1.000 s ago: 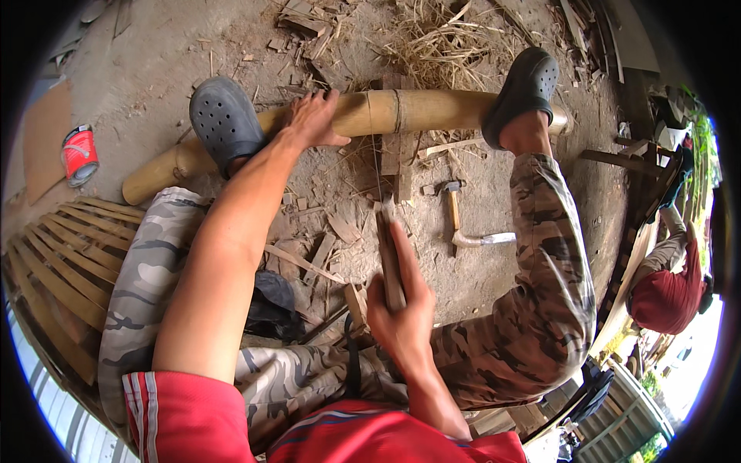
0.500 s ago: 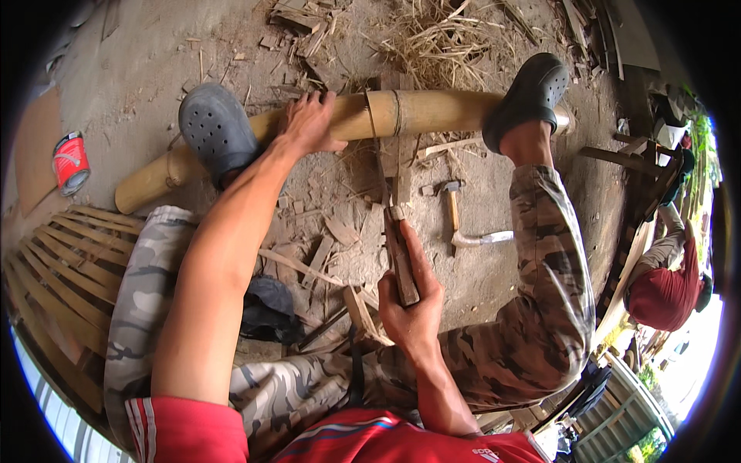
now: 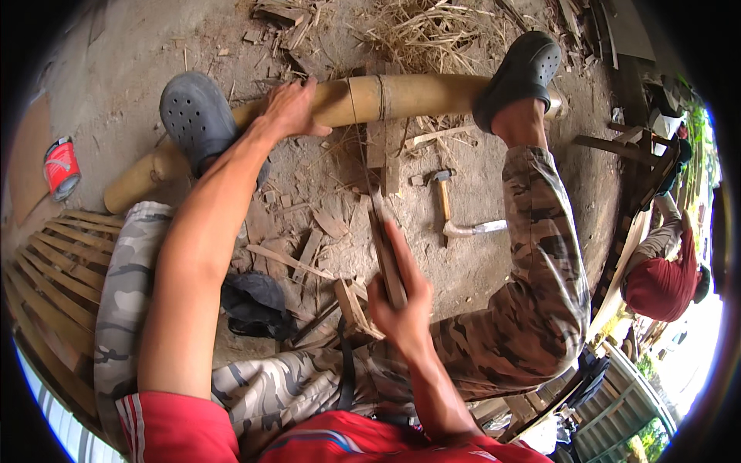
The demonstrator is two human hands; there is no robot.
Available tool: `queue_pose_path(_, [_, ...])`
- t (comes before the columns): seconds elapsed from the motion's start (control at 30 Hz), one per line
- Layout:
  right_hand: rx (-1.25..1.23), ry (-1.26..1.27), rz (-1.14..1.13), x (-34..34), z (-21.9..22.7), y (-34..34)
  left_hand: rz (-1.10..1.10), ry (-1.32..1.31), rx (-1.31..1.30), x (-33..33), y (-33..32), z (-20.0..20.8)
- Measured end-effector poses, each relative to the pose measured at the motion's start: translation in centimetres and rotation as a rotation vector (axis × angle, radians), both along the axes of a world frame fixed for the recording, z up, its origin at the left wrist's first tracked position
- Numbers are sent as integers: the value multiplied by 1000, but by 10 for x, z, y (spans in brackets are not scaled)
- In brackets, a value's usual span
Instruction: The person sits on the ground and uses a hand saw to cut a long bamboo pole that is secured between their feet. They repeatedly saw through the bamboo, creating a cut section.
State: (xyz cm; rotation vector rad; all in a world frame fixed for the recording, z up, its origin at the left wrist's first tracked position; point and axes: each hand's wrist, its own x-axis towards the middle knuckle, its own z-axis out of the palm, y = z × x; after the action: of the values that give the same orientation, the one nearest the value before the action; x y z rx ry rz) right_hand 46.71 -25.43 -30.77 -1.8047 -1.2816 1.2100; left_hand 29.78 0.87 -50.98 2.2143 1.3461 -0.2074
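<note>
A thick yellow bamboo pole [image 3: 432,96] lies crosswise in front of me. My left hand [image 3: 289,109] is closed over it, left of the ringed joint, thumb on the near side. My right hand [image 3: 405,305] grips the wooden handle [image 3: 384,255] of a handsaw, index finger stretched along it. The thin saw blade [image 3: 361,147] runs away from me and meets the bamboo between my left hand and the joint. Beneath the pole sits a wooden block [image 3: 378,147]. My left clog [image 3: 199,116] and right clog [image 3: 521,81] rest on the pole.
Right of the saw lie a hammer [image 3: 443,189] and a curved blade [image 3: 475,229]. Wood scraps and straw [image 3: 432,35] litter the floor. A red can [image 3: 62,168] and slatted bamboo [image 3: 65,266] are at left. A black cloth item [image 3: 258,305] lies near my legs. Another person [image 3: 660,289] bends at far right.
The whole view has shifted slightly, so things sit farther left and up. My right hand has drawn the saw a little toward me. My left hand keeps its place on the bamboo.
</note>
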Motion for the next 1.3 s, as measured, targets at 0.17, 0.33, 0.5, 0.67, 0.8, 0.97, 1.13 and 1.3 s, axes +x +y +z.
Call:
queue_pose_path(0.17, [46, -79, -138, 7, -83, 153, -42, -116, 93, 30, 4, 9])
queue_pose_path(0.33, [175, -79, 3, -4, -38, 10, 3, 25, -12, -6, 6, 1])
queue_pose_path(0.5, [222, -165, 14, 3, -50, 47, 29, -54, 29, 5, -2, -2])
queue_pose_path(0.67, [173, -92, -160, 2, -91, 134, -24, -109, 38, 22, -1, 7])
queue_pose_path(0.8, [-3, -85, -21, 5, -10, 1, 16, -17, 92, 2, -12, -7])
queue_pose_path(0.97, [175, -191, 18, 0, -38, 60, 53, -119, 207, 8, -24, -22])
queue_pose_path(1.13, [112, -45, -163, 1, -73, 118, 31, -151, 99, 21, -22, -5])
queue_pose_path(1.3, [5, -36, -93, 3, 10, -2, 62, -98, 235, 7, -37, -24])
